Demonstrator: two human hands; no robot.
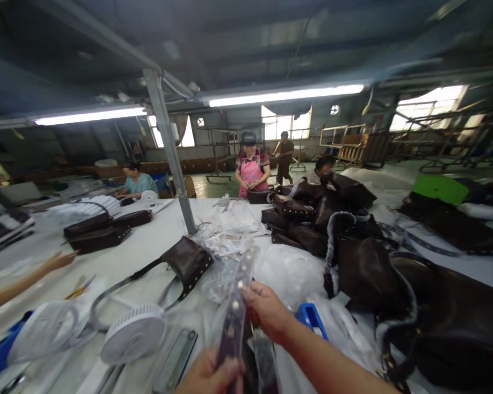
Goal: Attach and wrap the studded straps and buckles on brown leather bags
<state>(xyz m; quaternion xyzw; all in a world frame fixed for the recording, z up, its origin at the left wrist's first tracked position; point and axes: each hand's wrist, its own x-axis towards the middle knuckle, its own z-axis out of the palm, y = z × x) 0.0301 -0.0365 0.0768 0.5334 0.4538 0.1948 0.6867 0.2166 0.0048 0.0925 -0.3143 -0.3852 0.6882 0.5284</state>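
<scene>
strap (231,320), dark and studded, gripped by left hand (214,373) nearer the viewer and right hand (268,310) farther along, above white worktop (148,243) bearing dark bags (189,260).

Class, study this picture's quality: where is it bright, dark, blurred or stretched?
Head view, top: the long tube light and a window glare white beneath a dark roof; head view, bottom: the left hand and studded strap look blurred; head view, right: the large bag is dark, with little detail, and seems stretched by a wide lens.
</scene>
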